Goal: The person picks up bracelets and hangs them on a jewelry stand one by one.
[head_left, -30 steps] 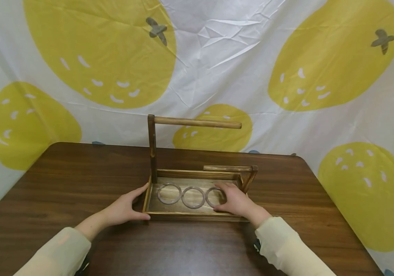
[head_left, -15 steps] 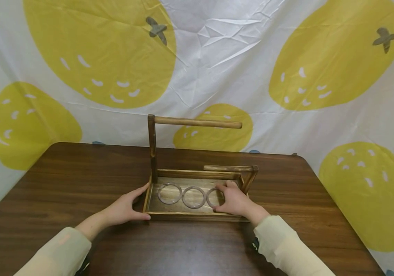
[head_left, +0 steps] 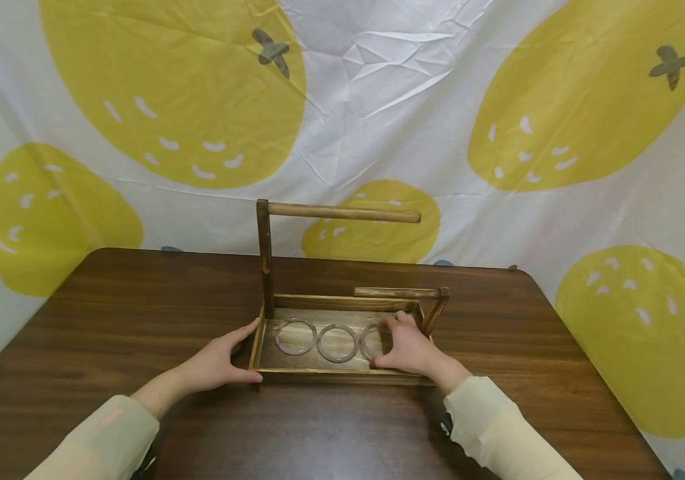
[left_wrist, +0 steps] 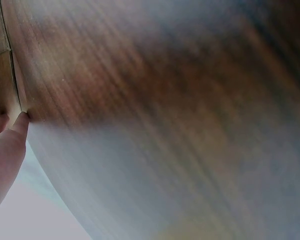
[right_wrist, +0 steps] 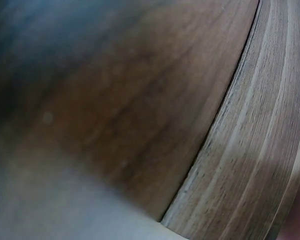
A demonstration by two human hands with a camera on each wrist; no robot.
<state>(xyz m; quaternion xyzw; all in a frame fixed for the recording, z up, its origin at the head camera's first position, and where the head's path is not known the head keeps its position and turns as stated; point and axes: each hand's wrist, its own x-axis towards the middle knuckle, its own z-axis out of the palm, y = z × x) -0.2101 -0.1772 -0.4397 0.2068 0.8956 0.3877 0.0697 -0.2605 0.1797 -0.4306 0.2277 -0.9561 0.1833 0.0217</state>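
A wooden jewellery stand has a shallow tray base, with three pale purplish bangles lying in a row: the left bangle, the middle bangle and the right bangle. My right hand reaches into the tray and pinches the right bangle between thumb and fingers; its right side is hidden behind them. At the tray's left end rests my left hand, thumb at the front corner and straight fingers against the end wall. In the left wrist view, fingertips touch the wood.
A tall post carries a long upper bar over the tray. From the right end a lower bar points left. The stand is on a dark brown table; a lemon-print cloth hangs behind.
My right hand's fingers have shifted slightly right around the right bangle, which has moved a little to the right. My left hand stays in place at the tray's end.
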